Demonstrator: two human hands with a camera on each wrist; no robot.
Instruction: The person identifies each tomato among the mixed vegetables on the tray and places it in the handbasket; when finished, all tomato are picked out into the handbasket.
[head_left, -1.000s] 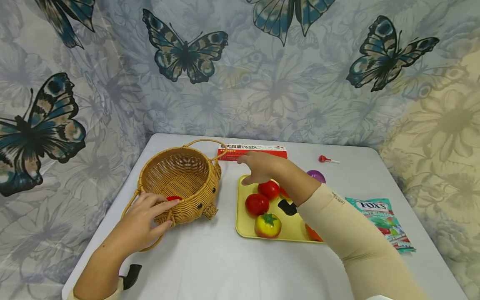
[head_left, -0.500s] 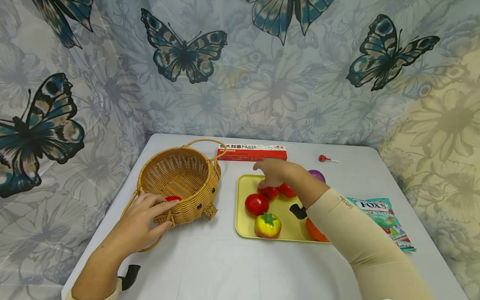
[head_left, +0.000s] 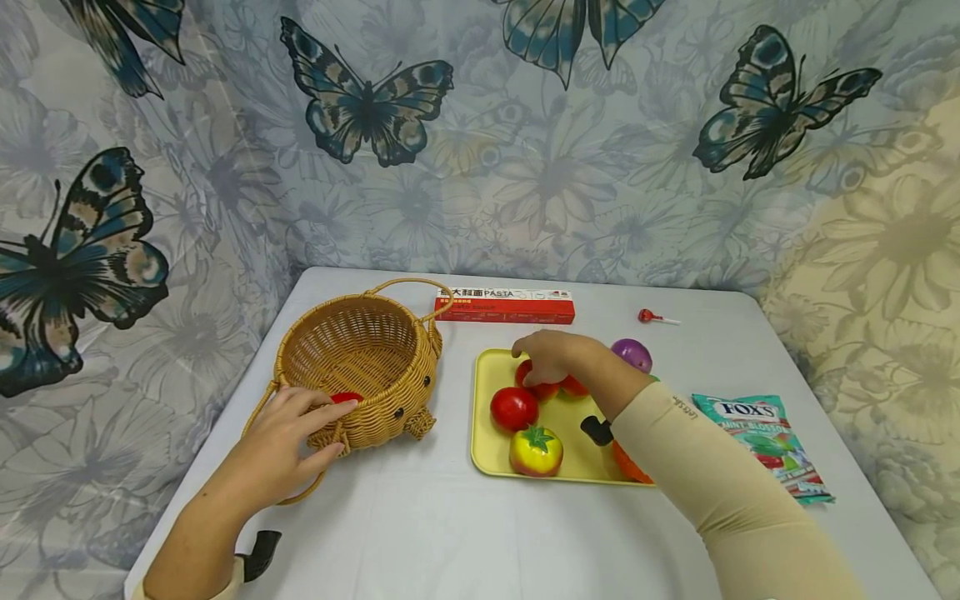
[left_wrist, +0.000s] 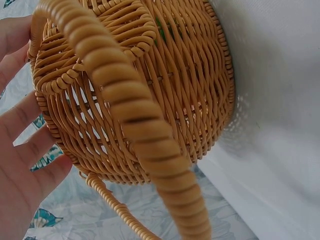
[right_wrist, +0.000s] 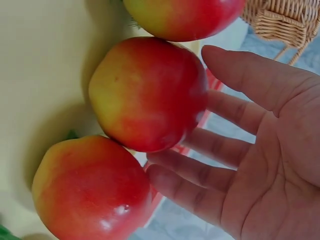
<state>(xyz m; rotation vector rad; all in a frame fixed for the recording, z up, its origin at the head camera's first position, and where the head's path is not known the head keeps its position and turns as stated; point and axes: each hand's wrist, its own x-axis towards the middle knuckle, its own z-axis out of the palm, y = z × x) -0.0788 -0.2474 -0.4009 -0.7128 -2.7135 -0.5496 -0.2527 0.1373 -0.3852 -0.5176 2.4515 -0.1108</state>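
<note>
The tomato [right_wrist: 147,95] sat in the far left part of the yellow tray [head_left: 487,454], between a left tomato [head_left: 513,409] and a right tomato [right_wrist: 95,190]. A second earlier the right hand [head_left: 555,354] had been farther left and farther off, its fingers across part of the pasta box [head_left: 505,312]; by now it had come right and nearer, over the tomato, and no longer covered the box. The left hand [head_left: 288,433] and the basket [head_left: 386,425] had stayed put, a bit of red [head_left: 347,397] showing inside the near rim.

Nearer in the tray lay a yellow-red tomato [head_left: 536,454] with a green top, and an orange piece [head_left: 630,465] partly under the right arm. Beyond that arm showed a purple ball [head_left: 632,355]. The white table [head_left: 420,533] also carried a lollipop [head_left: 658,317] at the far right and a FOX'S bag [head_left: 772,446] to the right; butterfly-print cloth [head_left: 480,217] hung behind.

The right hand reached in from the near right, thumb and fingers spread beside the tomato; whether they touched it could not be told. The left hand's fingers were spread against the basket's near left side.
</note>
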